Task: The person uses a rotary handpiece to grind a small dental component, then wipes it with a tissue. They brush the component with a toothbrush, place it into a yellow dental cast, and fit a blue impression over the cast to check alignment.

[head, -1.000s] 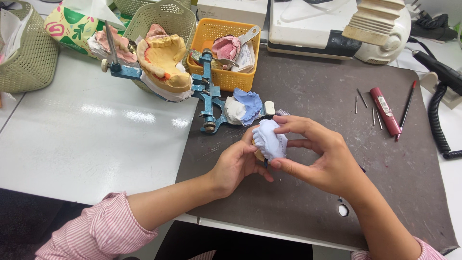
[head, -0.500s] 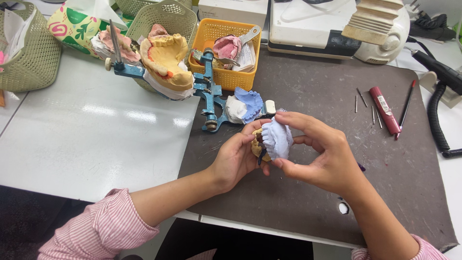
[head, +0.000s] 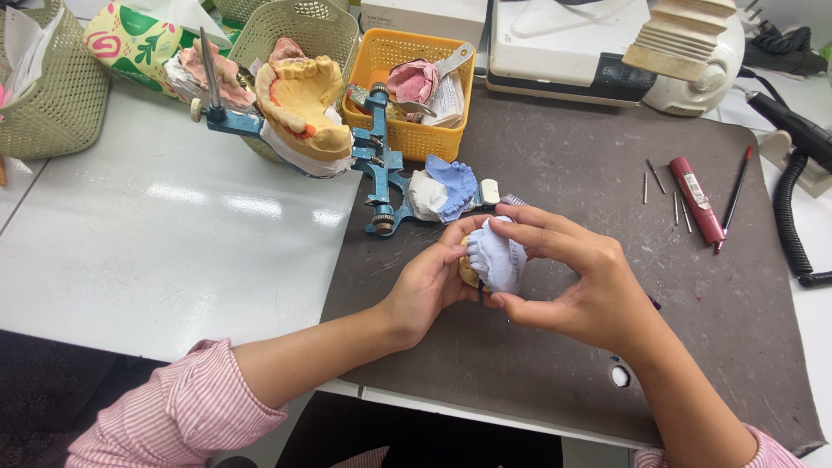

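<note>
Hands at mid-surface: left hand (head: 431,286) cups a yellowish cast (head: 468,270) from the left, right hand (head: 582,279) presses the pale blue cast (head: 497,256) against it, the pair apparently seated together but not mounted on the blue articulator (head: 379,173) lying beyond.

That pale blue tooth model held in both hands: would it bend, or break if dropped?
The pale blue tooth model looks like cast plaster, so probably stiff and brittle; its thin tooth edges might chip. The left hand and right hand both cradle it, hinting at some weight. Its matte surface seems unlikely to slip.
</note>
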